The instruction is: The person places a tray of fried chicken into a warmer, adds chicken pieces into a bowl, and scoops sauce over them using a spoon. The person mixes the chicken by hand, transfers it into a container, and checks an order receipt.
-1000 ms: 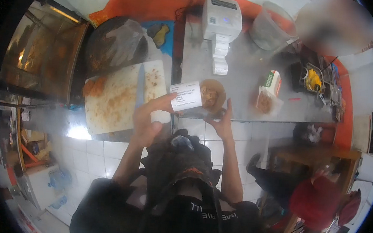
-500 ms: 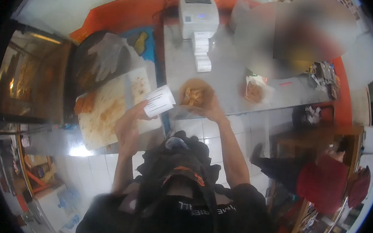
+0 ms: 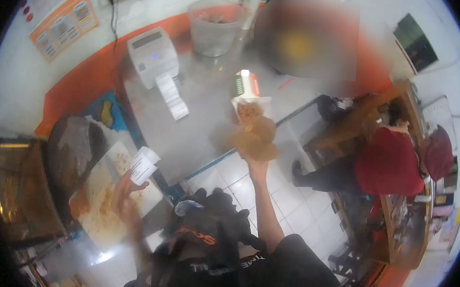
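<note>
My left hand (image 3: pixel 124 192) grips a printed paper slip (image 3: pixel 143 165) above the stained cutting board (image 3: pixel 102 220). My right hand (image 3: pixel 256 165) is closed on a brown paper food cup (image 3: pixel 262 138), smeared by motion, at the counter's front edge. The cup appears tilted, its brown outside showing and its contents hidden. Just beyond it, partly overlapped, stands an open takeaway box (image 3: pixel 246 83) with a white, green and red lid. Brownish food (image 3: pixel 249 111) lies inside that box.
A white label printer (image 3: pixel 151 58) trails a printed strip (image 3: pixel 172 98) on the metal counter (image 3: pixel 198 141). Behind stands a clear plastic tub (image 3: pixel 214 30). A plastic glove lies on a dark round surface (image 3: pixel 72 148) at left. A person in red (image 3: pixel 388 162) is at right.
The view has swung right. My right hand has carried the cup over to the takeaway box and tilted it; the food inside no longer shows. My left hand still holds the slip.
</note>
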